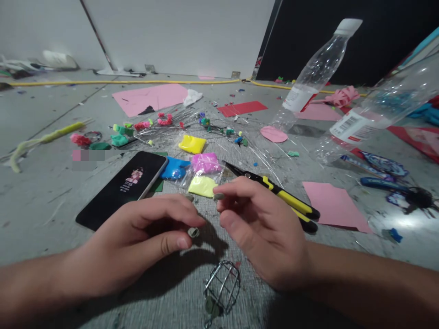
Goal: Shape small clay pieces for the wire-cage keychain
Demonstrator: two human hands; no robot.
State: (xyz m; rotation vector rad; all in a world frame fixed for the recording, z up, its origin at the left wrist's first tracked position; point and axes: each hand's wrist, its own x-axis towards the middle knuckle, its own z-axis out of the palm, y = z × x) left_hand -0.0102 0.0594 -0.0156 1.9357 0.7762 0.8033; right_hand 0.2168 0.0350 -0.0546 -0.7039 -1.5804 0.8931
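Note:
My left hand pinches a small rolled grey-green piece, apparently clay, between thumb and forefinger. At the forefinger tip of my right hand is another small grey-green piece; the thumb stays a little apart and the other fingers are curled. Below both hands, a small wire cage lies on the grey surface, with a dark green lump at its lower end. Just beyond my fingers are bags of yellow-green clay, pink clay, blue clay and yellow clay.
Yellow-and-black pliers lie behind my right hand, and a phone behind my left. Two plastic bottles stand at right. Pink paper, wire strands and decorated pieces are scattered about. A yellow cord runs along the back.

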